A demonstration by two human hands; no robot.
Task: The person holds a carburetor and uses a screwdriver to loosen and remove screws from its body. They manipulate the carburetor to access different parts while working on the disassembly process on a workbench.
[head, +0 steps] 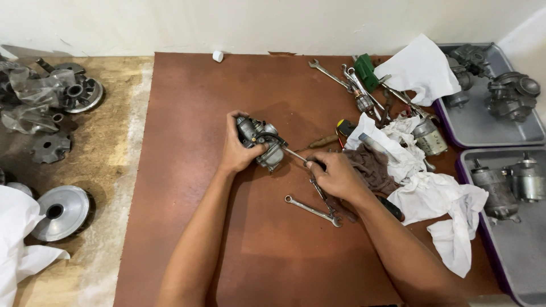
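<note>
Sitting near the middle of the brown mat, a small grey metal carburettor is being gripped by the left hand, whose fingers are wrapping over its top and 9 o'clock side while the thumb is pressing its lower face; the body is sticking out of the grip toward 3 o'clock. The right hand is closing around a thin screwdriver, whose shaft is pointing toward 10 o'clock into the carburettor; the handle is hiding inside the fist, and the tip's exact seat is hard to make out. Below the hands, at 5 o'clock, a spanner is lying flat on the mat. Toward 3 o'clock, white rags and a brown cloth are covering other tools. Farther out at 3 o'clock, a grey tray is being cut off by the frame edge, and at 9 o'clock a round metal disc is resting on the floor.
</note>
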